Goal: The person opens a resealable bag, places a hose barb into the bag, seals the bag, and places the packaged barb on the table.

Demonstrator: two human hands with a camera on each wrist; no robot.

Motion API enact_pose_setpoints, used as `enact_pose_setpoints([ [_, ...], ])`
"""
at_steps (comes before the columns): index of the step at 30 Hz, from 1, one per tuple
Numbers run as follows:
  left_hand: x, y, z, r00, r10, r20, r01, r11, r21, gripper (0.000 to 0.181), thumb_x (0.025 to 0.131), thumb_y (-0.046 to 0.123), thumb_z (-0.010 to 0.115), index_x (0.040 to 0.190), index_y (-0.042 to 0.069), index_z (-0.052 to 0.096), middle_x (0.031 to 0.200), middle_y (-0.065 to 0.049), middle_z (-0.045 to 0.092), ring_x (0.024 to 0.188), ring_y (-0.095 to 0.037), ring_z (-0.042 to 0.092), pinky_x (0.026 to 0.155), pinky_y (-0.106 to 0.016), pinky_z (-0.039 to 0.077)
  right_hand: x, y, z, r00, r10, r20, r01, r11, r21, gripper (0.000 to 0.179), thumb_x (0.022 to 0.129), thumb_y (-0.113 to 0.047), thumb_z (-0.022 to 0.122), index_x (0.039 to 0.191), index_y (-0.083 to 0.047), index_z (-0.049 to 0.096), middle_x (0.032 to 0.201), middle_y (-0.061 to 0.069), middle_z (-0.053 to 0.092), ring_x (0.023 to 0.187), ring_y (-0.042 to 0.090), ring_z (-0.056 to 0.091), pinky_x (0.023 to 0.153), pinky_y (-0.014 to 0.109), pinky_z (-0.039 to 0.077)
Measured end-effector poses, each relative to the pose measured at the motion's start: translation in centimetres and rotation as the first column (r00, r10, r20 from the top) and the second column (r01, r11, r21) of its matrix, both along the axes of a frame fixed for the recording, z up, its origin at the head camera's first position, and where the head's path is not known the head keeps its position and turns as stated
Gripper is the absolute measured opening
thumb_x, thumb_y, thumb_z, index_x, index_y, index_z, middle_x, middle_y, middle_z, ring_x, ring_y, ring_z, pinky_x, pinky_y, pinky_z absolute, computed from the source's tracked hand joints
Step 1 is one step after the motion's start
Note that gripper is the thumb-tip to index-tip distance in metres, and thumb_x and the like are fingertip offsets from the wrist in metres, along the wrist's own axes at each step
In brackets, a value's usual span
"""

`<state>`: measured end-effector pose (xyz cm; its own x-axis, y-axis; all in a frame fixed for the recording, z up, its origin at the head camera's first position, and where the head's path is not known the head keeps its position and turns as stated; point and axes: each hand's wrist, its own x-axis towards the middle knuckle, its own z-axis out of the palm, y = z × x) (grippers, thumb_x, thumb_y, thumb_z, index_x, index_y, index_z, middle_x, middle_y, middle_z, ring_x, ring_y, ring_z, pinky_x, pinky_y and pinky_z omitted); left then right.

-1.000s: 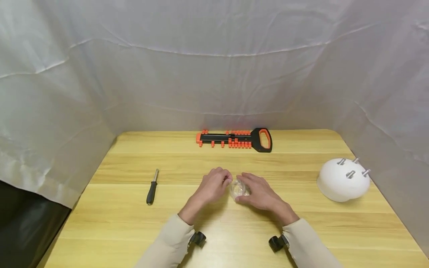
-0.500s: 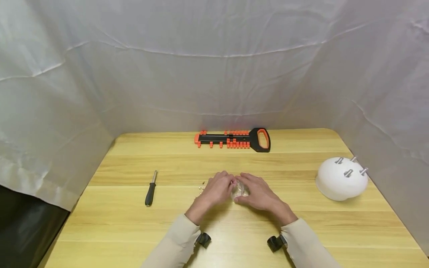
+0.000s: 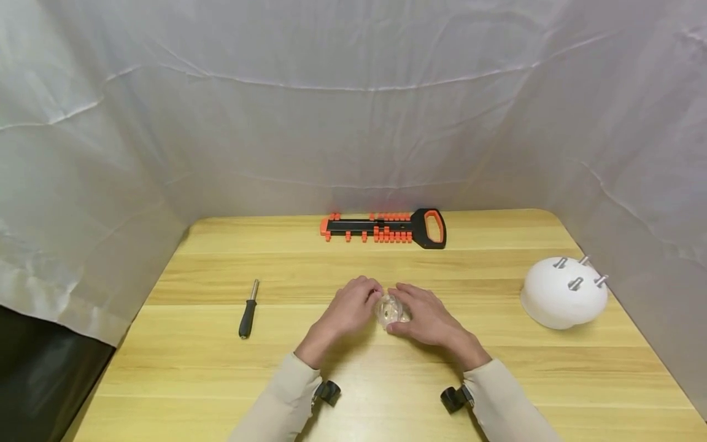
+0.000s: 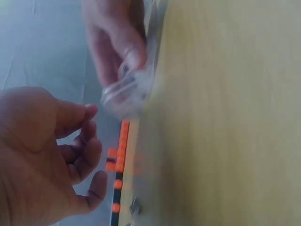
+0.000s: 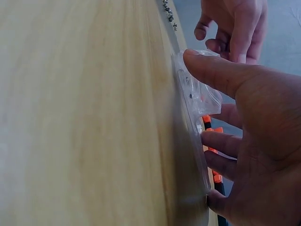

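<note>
My right hand (image 3: 425, 314) holds a clear plastic bag (image 3: 390, 309), its thumb on one side and fingers on the other. In the right wrist view, small metal pieces show inside the crinkled bag (image 5: 190, 89). The mouth of the bag faces my left hand (image 3: 352, 306), which hovers just left of it. In the left wrist view, thumb and index fingertips (image 4: 89, 112) come together while the other fingers curl loosely; I cannot tell whether something tiny is between them. Several small metal screws (image 5: 168, 12) lie on the table near the left hand, hidden by it in the head view.
A black-handled screwdriver (image 3: 248, 310) lies to the left. At the back sits a black and orange tool (image 3: 381, 228) with a looped handle. A white rounded body with metal legs (image 3: 563, 294) stands at the right. Grey cloth (image 3: 353, 135) walls the wooden table (image 3: 386, 393).
My left hand moved right to the bag's mouth by half a second ago, uncovering screws on the table, then moved back left. The right hand stays on the bag.
</note>
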<state>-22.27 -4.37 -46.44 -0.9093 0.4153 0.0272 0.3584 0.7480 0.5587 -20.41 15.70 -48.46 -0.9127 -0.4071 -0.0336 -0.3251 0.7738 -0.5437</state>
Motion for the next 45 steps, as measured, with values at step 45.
enact_pose_setpoints([
  [45,-0.9,-7.2,-1.0,0.967,0.236,0.091,-0.226,0.968,-0.11,0.006,0.091,0.026,0.065,0.091,0.02,0.066,0.087,0.003,0.056,0.085,-0.018,0.049,0.08,-0.047,0.029,0.1,0.1,-0.4,1.0,-0.002,-0.03,0.003,1.0,0.007,0.069,0.086,-0.046,0.067,0.145,-0.017,0.045,0.154,0.011,0.037,0.14,0.039,0.034,0.116,0.059,0.018],
])
